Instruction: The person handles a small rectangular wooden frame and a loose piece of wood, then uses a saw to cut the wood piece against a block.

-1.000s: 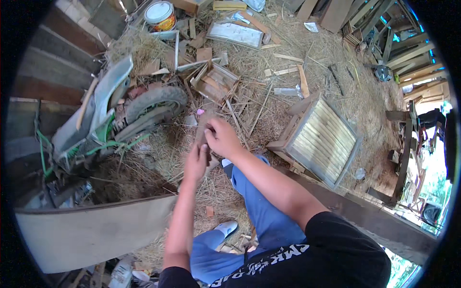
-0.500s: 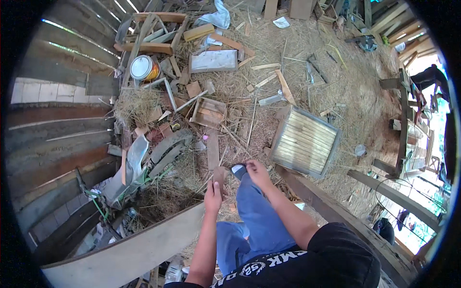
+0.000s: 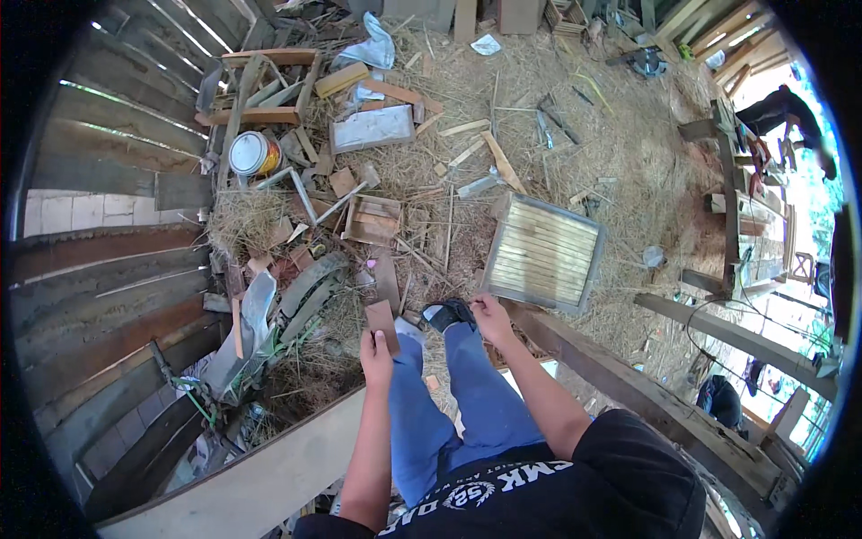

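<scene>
My left hand [image 3: 377,359] is closed around a flat, reddish-brown rectangular piece [image 3: 381,320]. Its thumb lies over the lower end; whether the piece is wood or stiff sheet I cannot tell. To the right, my right hand [image 3: 492,322] is held above my dark shoe [image 3: 446,314], its fingertips pinched together. Anything between those fingers is too small to make out. Beyond my right hand lies a slatted wooden panel [image 3: 543,251] in a grey frame. A narrow board [image 3: 387,280] rests on the ground past the brown piece.
A long pale board [image 3: 260,467] crosses at lower left, and a thick beam [image 3: 620,386] runs along my right. A small wooden box [image 3: 373,221], a paint bucket [image 3: 254,154] and a muddy wheel [image 3: 310,292] lie among straw and scraps. Another person [image 3: 790,121] stands at far right.
My view has shifted, and both my feet now show. The left hand has lifted the brown piece clear, with its broad face showing more. My right hand stays pinched, farther from the left.
</scene>
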Demonstrator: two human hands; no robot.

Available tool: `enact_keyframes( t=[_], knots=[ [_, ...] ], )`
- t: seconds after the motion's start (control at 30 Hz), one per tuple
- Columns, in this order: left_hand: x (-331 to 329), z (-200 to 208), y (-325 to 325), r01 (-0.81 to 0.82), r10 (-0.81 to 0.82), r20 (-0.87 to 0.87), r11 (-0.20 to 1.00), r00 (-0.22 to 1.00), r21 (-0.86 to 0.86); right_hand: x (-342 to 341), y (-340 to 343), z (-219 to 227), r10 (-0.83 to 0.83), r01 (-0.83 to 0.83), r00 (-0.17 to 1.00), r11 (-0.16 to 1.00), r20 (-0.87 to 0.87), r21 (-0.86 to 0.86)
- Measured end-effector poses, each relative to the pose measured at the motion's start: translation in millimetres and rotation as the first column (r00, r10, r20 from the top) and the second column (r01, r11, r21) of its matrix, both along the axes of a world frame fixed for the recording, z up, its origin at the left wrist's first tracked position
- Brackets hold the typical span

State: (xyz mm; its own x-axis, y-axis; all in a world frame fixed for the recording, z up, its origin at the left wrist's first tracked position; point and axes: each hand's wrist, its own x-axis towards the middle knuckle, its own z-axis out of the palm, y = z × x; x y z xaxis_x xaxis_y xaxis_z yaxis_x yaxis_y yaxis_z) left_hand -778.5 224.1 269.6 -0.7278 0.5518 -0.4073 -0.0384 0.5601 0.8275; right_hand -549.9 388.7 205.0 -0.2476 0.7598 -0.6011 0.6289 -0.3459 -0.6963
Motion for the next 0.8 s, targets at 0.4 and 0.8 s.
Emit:
enact_keyframes(
  t=[0.4, 0.8],
  knots=[
    [-47, -6, -30, -0.333, 0.302, 0.395, 0.943, 0.868, 0.011, 15, -17, 2, 0.037, -0.036, 0.999, 0.995, -0.013, 0.093],
    [-155, 18, -97, -0.419, 0.458, 0.357, 0.889, 0.814, -0.186, 2, -12, 37, -0.004, 0.005, 1.000, 0.999, -0.022, 0.039]
  ],
)
